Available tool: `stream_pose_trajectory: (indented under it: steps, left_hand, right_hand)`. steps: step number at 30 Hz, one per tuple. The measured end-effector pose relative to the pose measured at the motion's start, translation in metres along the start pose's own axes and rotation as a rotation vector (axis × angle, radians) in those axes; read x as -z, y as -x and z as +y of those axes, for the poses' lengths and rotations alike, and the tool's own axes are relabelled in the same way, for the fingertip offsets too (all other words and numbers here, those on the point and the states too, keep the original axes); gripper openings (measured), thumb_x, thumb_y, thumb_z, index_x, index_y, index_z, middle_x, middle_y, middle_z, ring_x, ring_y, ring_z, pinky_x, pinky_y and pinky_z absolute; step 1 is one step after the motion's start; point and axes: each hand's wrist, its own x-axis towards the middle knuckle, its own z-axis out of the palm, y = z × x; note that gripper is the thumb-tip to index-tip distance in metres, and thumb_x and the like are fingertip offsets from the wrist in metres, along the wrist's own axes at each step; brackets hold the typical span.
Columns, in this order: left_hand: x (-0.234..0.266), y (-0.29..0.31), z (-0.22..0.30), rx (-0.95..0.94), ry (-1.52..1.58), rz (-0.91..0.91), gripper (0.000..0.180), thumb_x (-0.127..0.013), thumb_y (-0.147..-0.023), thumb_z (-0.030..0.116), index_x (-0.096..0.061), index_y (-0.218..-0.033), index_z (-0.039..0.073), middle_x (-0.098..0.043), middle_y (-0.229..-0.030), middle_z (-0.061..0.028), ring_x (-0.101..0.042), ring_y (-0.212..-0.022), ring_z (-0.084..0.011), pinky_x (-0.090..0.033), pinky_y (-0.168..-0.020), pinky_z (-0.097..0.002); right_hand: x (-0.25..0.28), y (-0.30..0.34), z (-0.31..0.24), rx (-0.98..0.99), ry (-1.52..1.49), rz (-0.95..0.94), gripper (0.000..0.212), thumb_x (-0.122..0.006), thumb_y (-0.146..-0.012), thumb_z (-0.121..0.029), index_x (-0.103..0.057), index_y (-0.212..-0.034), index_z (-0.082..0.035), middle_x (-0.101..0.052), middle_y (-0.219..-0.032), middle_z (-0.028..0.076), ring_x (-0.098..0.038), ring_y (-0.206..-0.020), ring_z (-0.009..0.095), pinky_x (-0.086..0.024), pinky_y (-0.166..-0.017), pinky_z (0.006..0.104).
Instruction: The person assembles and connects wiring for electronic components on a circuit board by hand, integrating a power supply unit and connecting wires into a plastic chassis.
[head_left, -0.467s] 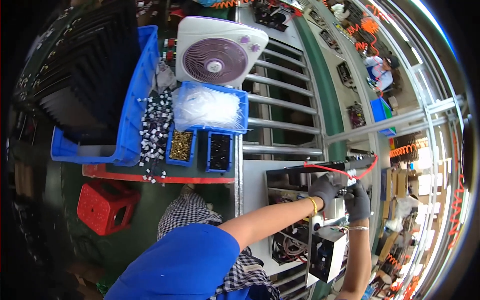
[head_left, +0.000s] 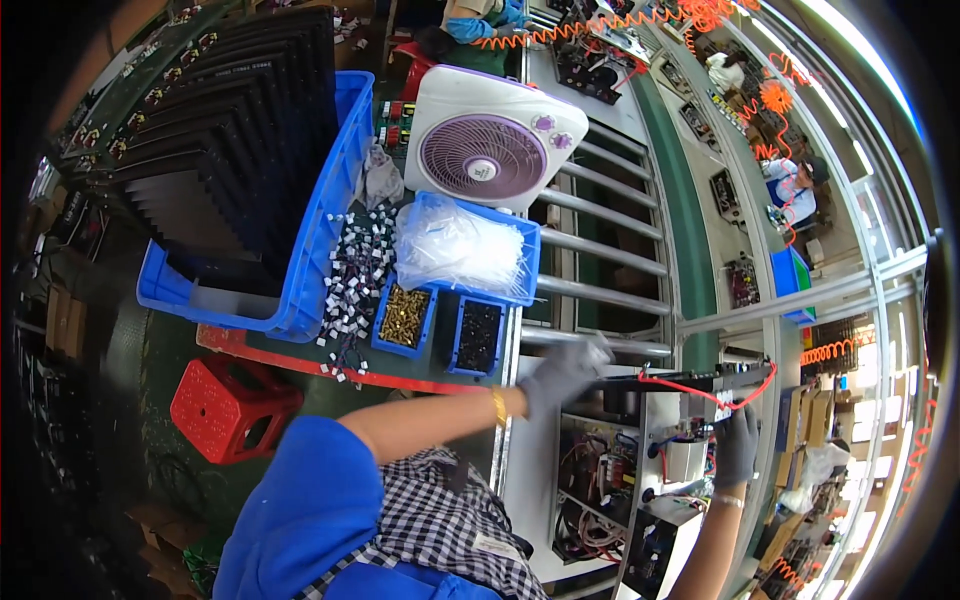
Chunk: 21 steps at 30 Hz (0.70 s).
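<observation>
My left hand [head_left: 562,382], in a grey glove, is smeared by motion over the bench between the small blue bins and the open metal chassis [head_left: 545,470]. Its fingers do not show clearly, nor does anything in them. At the chassis's far right, my gloved right hand [head_left: 736,450] is closed, its fingertips at a white connector [head_left: 724,402] by a red cable [head_left: 657,380]. The cable loops along the dark upper panel. Inside the chassis are circuit boards [head_left: 607,465], bundled wires [head_left: 588,525] and a boxy pale part [head_left: 685,460].
Left of the rollers [head_left: 610,240] stand a purple-and-white fan [head_left: 560,105], a blue tray of clear plastic strips [head_left: 465,250], a bin of brass fasteners [head_left: 404,315] and a bin of black fasteners [head_left: 478,335]. A blue crate [head_left: 325,215] holds black panels. A red stool [head_left: 225,410] stands below.
My left hand has left the chassis's connector area and swung left toward the bins. My right hand stays by the white connector. The whole view has shifted, with the bench appearing further right.
</observation>
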Motion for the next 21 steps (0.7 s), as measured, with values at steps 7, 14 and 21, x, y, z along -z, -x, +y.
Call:
stream_pose_trajectory:
  steps: [7, 14, 21]
  left_hand:
    - [0.289, -0.059, -0.066, 0.319, -0.886, 0.544, 0.041, -0.067, -0.086, 0.04, -0.068, -0.109, 0.007, -0.069, -0.108, -0.0203, -0.066, -0.1, -0.0387, -0.052, -0.085, -0.0466]
    - [0.312, -0.07, -0.139, 0.792, -1.322, -0.035, 0.04, -0.068, -0.084, 0.04, -0.072, -0.112, 0.011, -0.071, -0.114, -0.0144, -0.068, -0.108, -0.0323, -0.055, -0.09, -0.0446]
    - [0.319, -0.067, -0.11, 0.605, -1.371, -0.082, 0.037, -0.067, -0.085, 0.034, -0.07, -0.116, 0.014, -0.072, -0.11, -0.0118, -0.07, -0.1, -0.0314, -0.055, -0.085, -0.043]
  right_hand:
    - [0.065, 0.048, -0.079, -0.786, -0.95, 0.301, 0.028, -0.054, -0.103, -0.032, -0.062, -0.113, -0.008, -0.062, -0.103, 0.002, -0.057, -0.093, 0.01, -0.045, -0.075, 0.0255]
    - [0.067, 0.068, -0.131, -0.844, -0.958, 0.328, 0.028, -0.051, -0.105, -0.032, -0.062, -0.107, -0.006, -0.061, -0.092, 0.001, -0.054, -0.081, 0.007, -0.043, -0.065, 0.0216]
    - [0.077, 0.076, -0.181, -0.815, -0.835, 0.307, 0.028, -0.05, -0.106, -0.032, -0.061, -0.098, -0.008, -0.057, -0.085, -0.002, -0.05, -0.073, 0.005, -0.04, -0.061, 0.0206]
